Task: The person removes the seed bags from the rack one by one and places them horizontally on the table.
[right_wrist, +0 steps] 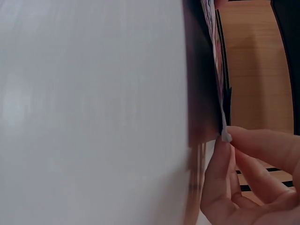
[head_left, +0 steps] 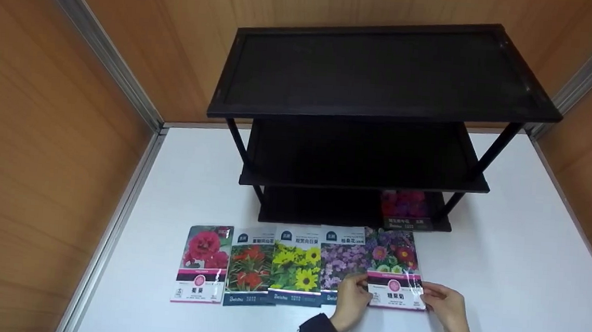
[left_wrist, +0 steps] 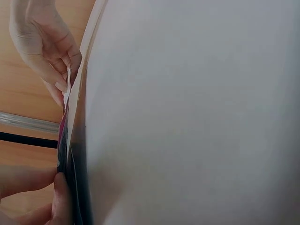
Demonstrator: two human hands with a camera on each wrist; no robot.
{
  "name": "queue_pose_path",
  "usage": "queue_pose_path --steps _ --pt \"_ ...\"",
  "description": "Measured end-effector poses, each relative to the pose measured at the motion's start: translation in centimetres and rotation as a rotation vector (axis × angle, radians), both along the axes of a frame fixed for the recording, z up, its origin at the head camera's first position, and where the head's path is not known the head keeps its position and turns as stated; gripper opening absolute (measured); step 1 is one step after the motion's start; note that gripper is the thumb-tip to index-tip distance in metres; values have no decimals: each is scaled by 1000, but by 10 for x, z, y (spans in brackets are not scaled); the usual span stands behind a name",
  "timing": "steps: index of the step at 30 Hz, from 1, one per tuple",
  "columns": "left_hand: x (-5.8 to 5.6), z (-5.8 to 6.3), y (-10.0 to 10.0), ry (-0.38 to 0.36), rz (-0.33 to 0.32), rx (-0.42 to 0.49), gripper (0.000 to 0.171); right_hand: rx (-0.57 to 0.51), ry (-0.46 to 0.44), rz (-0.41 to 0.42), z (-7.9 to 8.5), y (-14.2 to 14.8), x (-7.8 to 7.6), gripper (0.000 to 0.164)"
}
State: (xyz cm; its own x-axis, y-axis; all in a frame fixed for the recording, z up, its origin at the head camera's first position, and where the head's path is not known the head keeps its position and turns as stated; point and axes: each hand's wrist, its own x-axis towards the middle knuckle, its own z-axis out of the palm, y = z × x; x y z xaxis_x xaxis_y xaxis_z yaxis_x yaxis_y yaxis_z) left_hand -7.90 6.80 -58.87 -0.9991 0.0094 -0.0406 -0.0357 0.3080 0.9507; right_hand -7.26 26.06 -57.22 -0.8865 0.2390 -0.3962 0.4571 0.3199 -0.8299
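A seed packet with mixed daisy-like flowers (head_left: 395, 269) is pinched at its two lower side edges. My left hand (head_left: 353, 301) grips its left edge, and my right hand (head_left: 445, 309) pinches the right edge between thumb and fingers. Both wrist views show the packet edge-on, with the right hand's fingertips (right_wrist: 225, 140) at its corner. Just left of it, partly overlapped, lies a purple-flower packet (head_left: 341, 263). Further left come a yellow sunflower packet (head_left: 297, 265), a red-flower packet (head_left: 250, 267) and a pink-flower packet (head_left: 202, 263), in a row on the white table (head_left: 170, 178).
Behind the row stands a black three-tier shelf (head_left: 386, 73). On its bottom tier, at the right, leans a dark packet with pink and red flowers (head_left: 406, 207). Wood-grain panels (head_left: 58, 134) with metal edge strips enclose the table at the left, back and right.
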Motion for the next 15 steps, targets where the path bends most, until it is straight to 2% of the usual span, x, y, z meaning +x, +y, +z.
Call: queue_pose_path --steps 10,15 --pt "-1 0 1 17 -10 -99 38 105 79 15 -4 -4 1 30" --pt "0 -1 1 40 -6 -132 38 141 84 33 -5 -6 2 30"
